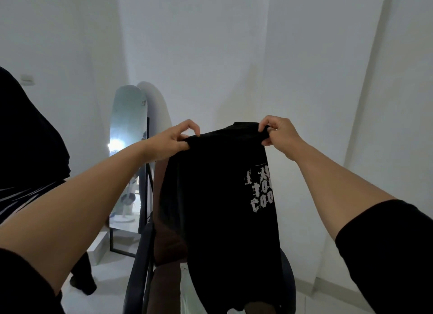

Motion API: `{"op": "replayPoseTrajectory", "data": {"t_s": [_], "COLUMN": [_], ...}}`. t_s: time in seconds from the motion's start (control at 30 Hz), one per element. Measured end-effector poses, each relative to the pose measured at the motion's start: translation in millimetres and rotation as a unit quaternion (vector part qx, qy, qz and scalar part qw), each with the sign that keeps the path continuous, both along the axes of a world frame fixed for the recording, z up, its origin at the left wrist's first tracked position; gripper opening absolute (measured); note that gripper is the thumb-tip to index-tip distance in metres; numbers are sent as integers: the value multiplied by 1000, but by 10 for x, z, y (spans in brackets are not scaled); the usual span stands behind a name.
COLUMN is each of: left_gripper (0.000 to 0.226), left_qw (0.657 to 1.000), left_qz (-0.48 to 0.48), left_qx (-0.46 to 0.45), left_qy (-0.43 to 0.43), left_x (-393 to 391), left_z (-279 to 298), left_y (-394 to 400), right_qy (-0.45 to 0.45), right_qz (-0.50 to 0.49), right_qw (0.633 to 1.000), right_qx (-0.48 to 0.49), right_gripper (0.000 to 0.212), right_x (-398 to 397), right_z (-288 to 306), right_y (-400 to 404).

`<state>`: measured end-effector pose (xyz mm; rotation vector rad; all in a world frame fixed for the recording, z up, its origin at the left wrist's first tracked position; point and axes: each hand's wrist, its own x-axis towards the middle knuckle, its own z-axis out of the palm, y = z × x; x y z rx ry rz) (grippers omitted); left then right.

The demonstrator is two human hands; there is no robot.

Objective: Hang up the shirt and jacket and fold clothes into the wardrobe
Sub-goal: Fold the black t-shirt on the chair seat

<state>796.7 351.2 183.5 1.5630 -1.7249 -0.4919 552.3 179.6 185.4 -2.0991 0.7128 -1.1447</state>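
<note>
A black T-shirt [222, 196] with white lettering near its right side hangs in front of me, folded lengthwise. My left hand [173, 142] pinches its top left corner and my right hand [278, 135] pinches its top right corner, both arms stretched forward at about chest height. The shirt's lower end drops over a dark chair [145, 267] that holds brown [168, 243] and pale [189, 288] clothes.
A standing mirror [126, 149] leans against the white wall at the left. A dark garment with white stripes [25, 149] hangs at the far left edge. White walls rise ahead and to the right. Pale floor shows at the bottom right.
</note>
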Motion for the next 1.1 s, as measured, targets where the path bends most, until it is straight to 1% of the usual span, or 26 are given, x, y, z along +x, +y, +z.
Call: {"op": "replayPoseTrajectory", "data": {"t_s": [0.03, 0.1, 0.13, 0.17, 0.2, 0.27, 0.3, 0.33, 0.37, 0.43, 0.47, 0.5, 0.6, 0.63, 0.73, 0.8, 0.87, 0.93, 1.0, 1.03, 1.07, 1.1], "left_gripper": [41, 52, 50, 44, 35, 21, 14, 15, 24, 53, 62, 63, 38, 32, 22, 19, 18, 21, 28, 29, 29, 28], "left_qw": [999, 991, 986, 982, 981, 973, 970, 970, 973, 981, 981, 978, 950, 940, 918, 900, 881, 859, 835, 829, 835, 852], "left_qz": [-4, 33, 68, 107, 138, 153, 141, 132, 130, 144, 170, 202, 266, 277, 302, 312, 326, 346, 352, 347, 335, 316], "left_qx": [15, 43, 57, 74, 102, 172, 181, 176, 164, 113, 84, 50, -51, -85, -159, -188, -198, -190, -204, -219, -228, -229], "left_qy": [-38, -122, -139, -134, -95, 32, 82, 100, 103, 68, 36, -6, -155, -179, -204, -240, -279, -325, -371, -380, -372, -350], "left_x": [-45, -140, -170, -186, -192, -225, -250, -258, -263, -302, -332, -353, -360, -342, -276, -276, -297, -317, -296, -293, -305, -338], "left_z": [20, 53, 58, 62, 61, 61, 68, 74, 68, 23, -5, -36, -124, -150, -198, -204, -190, -174, -166, -161, -177, -174], "left_y": [-10, -55, -97, -150, -201, -235, -241, -263, -293, -348, -362, -375, -365, -347, -257, -167, -55, 70, 165, 216, 278, 331], "right_qy": [-1, 8, 21, 39, 58, 83, 88, 88, 86, 84, 84, 84, 80, 81, 88, 90, 86, 76, 69, 66, 65, 63], "right_qz": [-11, -23, -24, -23, -21, -16, -13, -10, -8, -1, 1, 1, 1, 1, 0, -4, -13, -20, -27, -30, -30, -30], "right_qw": [1000, 1000, 999, 999, 998, 996, 996, 996, 996, 996, 996, 996, 997, 997, 996, 995, 995, 996, 997, 997, 997, 997], "right_qx": [3, 2, -2, -6, -12, -22, -23, -24, -24, -20, -17, -14, -3, -4, -18, -34, -41, -36, -33, -30, -25, -19], "right_gripper": [47, 47, 48, 49, 50, 50, 49, 48, 47, 46, 46, 46, 42, 40, 37, 38, 39, 39, 38, 36, 35, 33], "right_x": [-16, -32, -35, -37, -36, -40, -43, -44, -42, -34, -26, -20, -29, -45, -105, -132, -149, -176, -210, -230, -260, -287], "right_z": [-16, -36, -48, -57, -69, -90, -94, -94, -90, -76, -69, -60, -47, -45, -46, -44, -54, -75, -98, -108, -130, -138], "right_y": [-20, -35, -29, -20, -7, 29, 48, 67, 82, 118, 142, 170, 287, 339, 501, 611, 695, 769, 821, 846, 879, 894]}}
